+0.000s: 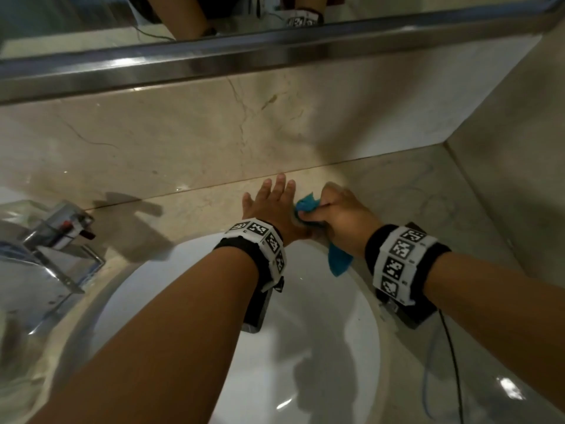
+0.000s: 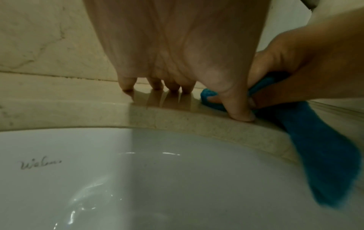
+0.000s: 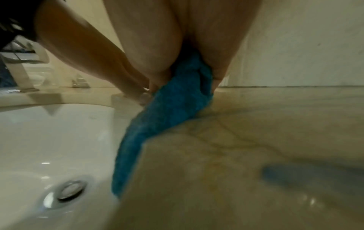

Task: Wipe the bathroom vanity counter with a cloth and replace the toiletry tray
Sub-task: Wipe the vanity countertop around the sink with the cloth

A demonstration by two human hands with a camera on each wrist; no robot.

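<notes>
While our right hand gripped the bunched cloth mid-frame and our left hand lay flat-fingered, its tail overhung the basin, likely to drag.

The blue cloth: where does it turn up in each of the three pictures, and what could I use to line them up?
Head view: blue cloth sits right of centre, bunched in the right hand, its tail hanging toward the sink.
Left wrist view: blue cloth at the right edge, draped over the counter rim.
Right wrist view: blue cloth in the centre, trailing down-left.
Shared landmark: the white sink, in all three.
</notes>
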